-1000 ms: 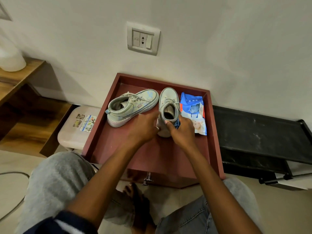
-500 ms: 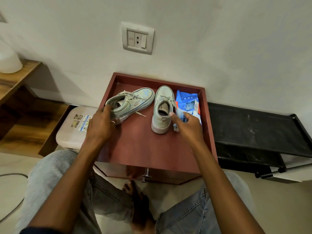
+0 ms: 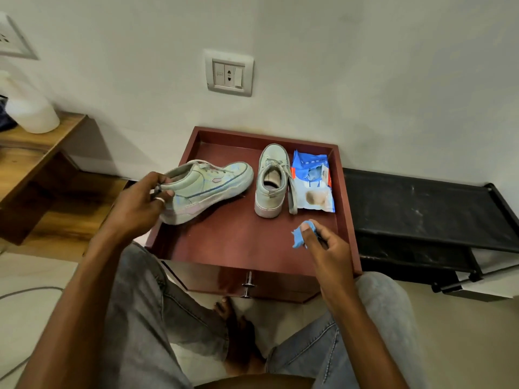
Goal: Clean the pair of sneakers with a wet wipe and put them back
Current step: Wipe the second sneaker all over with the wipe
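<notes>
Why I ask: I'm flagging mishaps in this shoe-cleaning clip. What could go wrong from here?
The left hand grips the pale green lace-up sneaker only at its heel; it might slip or swing into the second pale green sneaker standing on the red-brown wooden tray. The right hand pinches a small crumpled blue wipe, which could drop. The blue wipes packet lies open, so its wipes may dry out.

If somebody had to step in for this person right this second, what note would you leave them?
Left hand grips one sneaker by the heel, at the tray's left edge.
Right hand pinches a blue wipe.
Other sneaker stands upright on the tray, beside the wipes pack.
Done: wipe is out. Left: wipe the held sneaker, set it back; whether the other is clean, I cannot tell.
</notes>
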`<state>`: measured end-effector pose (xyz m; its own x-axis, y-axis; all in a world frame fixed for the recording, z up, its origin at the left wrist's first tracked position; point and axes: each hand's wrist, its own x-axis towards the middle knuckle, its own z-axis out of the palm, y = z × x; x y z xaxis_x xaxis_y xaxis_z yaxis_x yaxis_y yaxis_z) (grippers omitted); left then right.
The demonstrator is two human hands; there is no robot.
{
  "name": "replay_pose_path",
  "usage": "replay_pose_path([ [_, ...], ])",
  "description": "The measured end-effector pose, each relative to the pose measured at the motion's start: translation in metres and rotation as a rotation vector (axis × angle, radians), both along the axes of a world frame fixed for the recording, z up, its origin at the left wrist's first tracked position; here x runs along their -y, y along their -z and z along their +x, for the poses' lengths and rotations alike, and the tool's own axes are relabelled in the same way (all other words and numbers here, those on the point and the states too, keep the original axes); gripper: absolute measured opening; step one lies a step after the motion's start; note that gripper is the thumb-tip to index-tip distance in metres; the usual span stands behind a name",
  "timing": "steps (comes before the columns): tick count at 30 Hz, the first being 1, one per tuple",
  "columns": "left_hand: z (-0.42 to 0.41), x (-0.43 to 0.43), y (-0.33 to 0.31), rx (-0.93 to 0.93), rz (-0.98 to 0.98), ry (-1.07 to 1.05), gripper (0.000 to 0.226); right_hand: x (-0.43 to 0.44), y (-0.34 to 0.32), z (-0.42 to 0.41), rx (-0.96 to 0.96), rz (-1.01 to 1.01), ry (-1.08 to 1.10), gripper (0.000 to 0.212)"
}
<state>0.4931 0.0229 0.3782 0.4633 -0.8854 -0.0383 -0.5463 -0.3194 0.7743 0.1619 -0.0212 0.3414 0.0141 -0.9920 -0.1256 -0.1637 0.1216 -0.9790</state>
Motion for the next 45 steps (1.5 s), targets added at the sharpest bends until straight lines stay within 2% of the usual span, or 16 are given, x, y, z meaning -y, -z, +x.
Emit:
replay_pose_path([
  [2, 0.005, -0.022, -0.021, -0.09, -0.009, 0.048, 0.015, -0.004, -0.002, 0.002, 0.026, -0.008, 0.007, 0.041],
  [7, 0.001, -0.061, -0.062, -0.237, -0.012, 0.214, 0.018, -0.004, -0.007, -0.001, 0.138, -0.018, 0.077, 0.016],
  [12, -0.014, -0.061, -0.056, -0.372, 0.03, 0.318, 0.016, -0.005, -0.01, -0.016, 0.27, 0.009, 0.206, 0.019],
  [23, -0.077, -0.035, 0.026, -0.674, 0.254, 0.187, 0.014, -0.001, 0.0, -0.032, 0.245, 0.054, 0.284, 0.012],
  [30, -0.092, -0.032, 0.04, -0.988, 0.187, 0.046, 0.016, -0.002, 0.0, -0.022, 0.223, 0.078, 0.255, 0.015],
  [38, -0.101, -0.032, 0.048, -1.02, 0.131, -0.021, 0.018, -0.009, -0.015, -0.021, 0.402, 0.102, 0.279, 0.016],
  [40, -0.103, -0.03, 0.048, -1.034, 0.12, -0.013, 0.02, -0.012, -0.018, -0.018, 0.341, 0.063, 0.224, 0.018],
  [45, -0.102, -0.031, 0.053, -1.069, 0.118, 0.058, 0.024, -0.029, -0.019, 0.007, -0.129, -0.263, -0.013, 0.024],
])
